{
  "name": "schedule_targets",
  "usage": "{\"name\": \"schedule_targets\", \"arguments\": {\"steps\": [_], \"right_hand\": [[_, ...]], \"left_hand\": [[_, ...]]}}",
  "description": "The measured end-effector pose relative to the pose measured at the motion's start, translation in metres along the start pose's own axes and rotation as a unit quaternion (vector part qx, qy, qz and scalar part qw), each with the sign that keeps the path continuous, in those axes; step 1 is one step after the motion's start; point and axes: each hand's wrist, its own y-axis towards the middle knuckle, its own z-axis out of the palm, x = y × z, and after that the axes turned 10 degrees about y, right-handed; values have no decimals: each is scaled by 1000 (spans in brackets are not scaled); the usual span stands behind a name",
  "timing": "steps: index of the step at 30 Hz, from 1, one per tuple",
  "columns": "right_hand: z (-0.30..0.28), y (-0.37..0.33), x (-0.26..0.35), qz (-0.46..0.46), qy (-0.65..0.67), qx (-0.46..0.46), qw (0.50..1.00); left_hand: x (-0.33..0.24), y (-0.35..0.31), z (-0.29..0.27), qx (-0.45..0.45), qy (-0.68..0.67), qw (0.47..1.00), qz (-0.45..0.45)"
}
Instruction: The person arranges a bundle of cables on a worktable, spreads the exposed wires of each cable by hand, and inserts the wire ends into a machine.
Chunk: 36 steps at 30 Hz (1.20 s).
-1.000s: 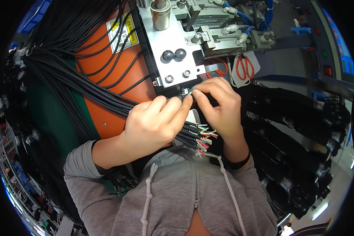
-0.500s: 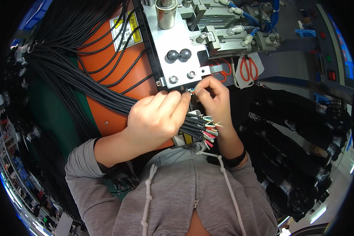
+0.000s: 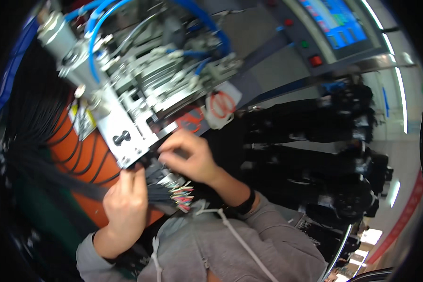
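Looking down from head height, two bare hands meet at the lower edge of a silver metal machine plate (image 3: 122,134) with two dark round knobs. The left hand (image 3: 126,202), coming from a grey hooded sleeve, has its fingers (image 3: 137,177) closed around a bundle of black cables (image 3: 157,190) whose stripped ends fan out into thin coloured wires (image 3: 182,195), pink, green and white. The bundle lies between both hands, just under the plate's corner. The right hand (image 3: 190,157), wearing a dark wristband (image 3: 244,205), curls its fingers (image 3: 167,150) toward the same spot, tips pinched at the cable ends; exactly what they grip is hidden. Behind the plate stands a grey pneumatic assembly (image 3: 164,70) fed by blue air hoses (image 3: 103,28). A white hanging pouch (image 3: 221,105) beside it holds red-handled scissors. Left of the hands, many more black cables (image 3: 42,127) drape over an orange curved machine cover (image 3: 87,164). At upper right sits a blue control screen (image 3: 336,21) with green and red buttons beneath it. Dark cable bundles (image 3: 324,155) are heaped to the right.
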Motion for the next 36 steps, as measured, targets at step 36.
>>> {"name": "schedule_targets", "arguments": {"steps": [36], "right_hand": [[8,8,35,-67,55,32,996]], "left_hand": [[11,12,13,-170,-155,970,77]]}}
